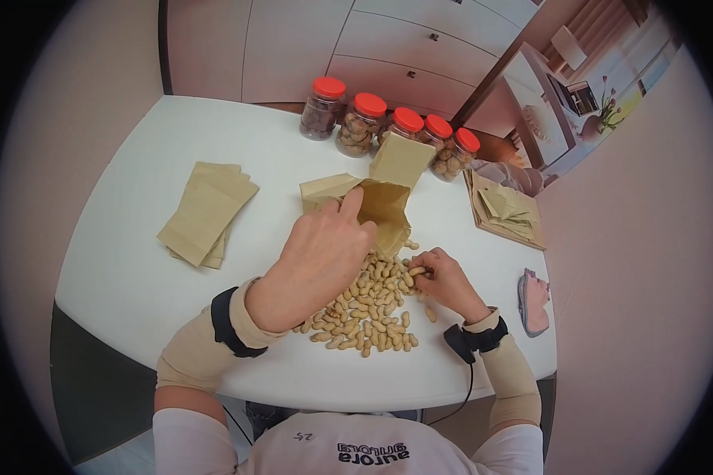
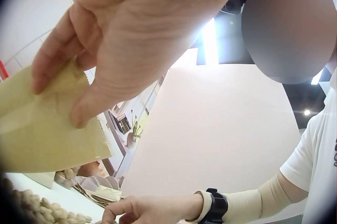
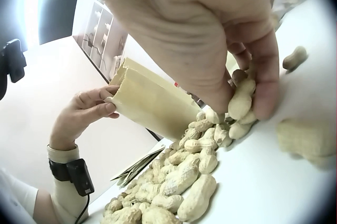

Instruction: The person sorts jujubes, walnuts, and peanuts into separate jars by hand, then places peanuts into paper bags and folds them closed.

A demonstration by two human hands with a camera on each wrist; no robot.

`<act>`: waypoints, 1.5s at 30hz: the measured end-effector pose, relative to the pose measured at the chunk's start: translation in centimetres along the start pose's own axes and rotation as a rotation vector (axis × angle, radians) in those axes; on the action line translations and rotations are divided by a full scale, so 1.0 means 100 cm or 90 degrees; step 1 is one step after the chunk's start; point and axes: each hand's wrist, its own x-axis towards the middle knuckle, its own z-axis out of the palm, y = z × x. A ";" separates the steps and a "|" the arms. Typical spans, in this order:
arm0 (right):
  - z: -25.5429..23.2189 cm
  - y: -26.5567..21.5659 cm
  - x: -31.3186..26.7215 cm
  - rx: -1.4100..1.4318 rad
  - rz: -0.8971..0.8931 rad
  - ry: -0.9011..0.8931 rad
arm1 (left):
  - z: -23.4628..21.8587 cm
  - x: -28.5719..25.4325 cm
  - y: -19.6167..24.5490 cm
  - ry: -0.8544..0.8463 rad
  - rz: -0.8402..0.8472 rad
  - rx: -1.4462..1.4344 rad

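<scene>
My left hand [image 1: 321, 253] pinches the rim of a brown paper bag [image 2: 47, 124] between thumb and fingers. The bag's mouth gapes toward me in the head view, at the far edge of a heap of unshelled peanuts [image 1: 364, 313]. To the right of the heap, my right hand [image 1: 449, 285] pinches peanuts [image 3: 242, 100] between thumb and fingers, low over the white table [image 1: 127, 293]. Right behind the held bag, more brown paper [image 1: 402, 158] stands up, and a folded flap of it [image 1: 325, 188] shows beyond my left hand.
Several clear jars with red lids [image 1: 355, 134] line the table's back edge. Flat paper bags [image 1: 206, 214] lie stacked on the left. More brown paper pieces [image 1: 505, 207] lie on a board at the right, with a pink and grey item [image 1: 535, 302] nearer me.
</scene>
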 end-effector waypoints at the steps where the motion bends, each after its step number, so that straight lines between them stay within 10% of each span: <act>1: 0.000 0.002 0.000 0.001 -0.001 0.001 | 0.000 0.000 0.000 0.002 0.001 0.000; 10: -0.023 -0.031 -0.001 0.137 0.068 -0.029 | -0.001 0.000 0.000 0.009 0.003 -0.008; 27: -0.065 -0.126 0.032 0.100 -0.323 0.134 | 0.003 0.001 -0.004 0.028 0.002 -0.012; 32: -0.077 -0.070 -0.012 0.060 -0.115 0.102 | 0.001 0.001 -0.004 0.006 -0.024 -0.025; 38: -0.038 -0.009 -0.050 -0.103 0.110 -0.201 | 0.000 0.002 -0.005 -0.016 -0.037 -0.002; 45: -0.007 0.002 -0.024 0.017 0.085 -0.088 | 0.003 0.002 -0.004 -0.009 -0.027 -0.005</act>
